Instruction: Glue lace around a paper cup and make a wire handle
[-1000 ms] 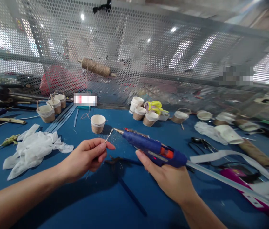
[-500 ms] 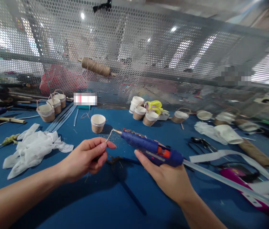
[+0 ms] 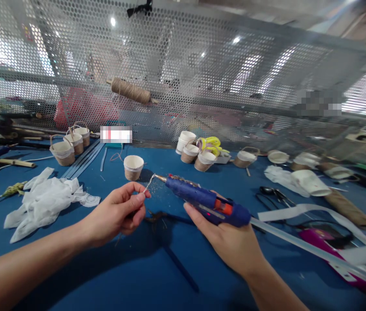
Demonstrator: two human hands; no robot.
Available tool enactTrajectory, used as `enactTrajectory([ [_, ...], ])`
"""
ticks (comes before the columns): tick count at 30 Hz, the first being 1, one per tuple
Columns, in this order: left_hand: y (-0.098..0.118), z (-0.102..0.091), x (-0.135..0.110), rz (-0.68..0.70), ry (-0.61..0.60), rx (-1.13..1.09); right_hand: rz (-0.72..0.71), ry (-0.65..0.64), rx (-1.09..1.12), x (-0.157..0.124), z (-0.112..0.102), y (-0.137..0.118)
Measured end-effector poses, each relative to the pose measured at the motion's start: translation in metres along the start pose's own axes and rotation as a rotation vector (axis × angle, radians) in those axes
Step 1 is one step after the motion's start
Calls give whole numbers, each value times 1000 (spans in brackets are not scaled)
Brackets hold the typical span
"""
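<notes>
My left hand (image 3: pixel 121 211) pinches a short, thin, silvery twisted wire (image 3: pixel 149 183) between thumb and forefinger. The wire's upper end meets the metal nozzle of a blue hot glue gun (image 3: pixel 198 194). Wrapped around the gun's handle is my right hand (image 3: pixel 224 237), and a long clear glue stick (image 3: pixel 293 239) sticks out of the gun's rear. Just beyond the wire a small paper cup with a burlap band (image 3: pixel 133 168) stands upright on the blue table. Below my hands lie pliers (image 3: pixel 179 265) with blue handles, their jaws partly hidden by my left hand.
Several cups with handles (image 3: pixel 62 153) stand at the left, beside clear glue sticks (image 3: pixel 85 157) and crumpled white fabric (image 3: pixel 49 203). Yellow-handled scissors (image 3: pixel 210 144) lie among cups further back. A magenta tool (image 3: pixel 325 250) rests at right. A perforated metal screen (image 3: pixel 183 65) closes the back.
My left forefinger has curled in slightly. The wire and the glue gun have hardly moved, with the nozzle still at the wire's end.
</notes>
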State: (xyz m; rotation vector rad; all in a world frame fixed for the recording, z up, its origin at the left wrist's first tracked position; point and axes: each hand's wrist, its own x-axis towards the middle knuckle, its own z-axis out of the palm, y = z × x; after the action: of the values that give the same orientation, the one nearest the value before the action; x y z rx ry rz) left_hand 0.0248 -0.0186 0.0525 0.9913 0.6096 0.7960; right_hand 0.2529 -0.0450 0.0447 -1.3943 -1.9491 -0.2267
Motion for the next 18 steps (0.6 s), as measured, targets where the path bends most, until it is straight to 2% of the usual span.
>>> enactTrajectory([
  [6, 0, 1, -2, -18, 1, -18, -109, -68, -14, -6, 3, 5],
  [18, 2, 0, -3, -43, -20, -54, -54, 17, -28, 6, -5, -5],
])
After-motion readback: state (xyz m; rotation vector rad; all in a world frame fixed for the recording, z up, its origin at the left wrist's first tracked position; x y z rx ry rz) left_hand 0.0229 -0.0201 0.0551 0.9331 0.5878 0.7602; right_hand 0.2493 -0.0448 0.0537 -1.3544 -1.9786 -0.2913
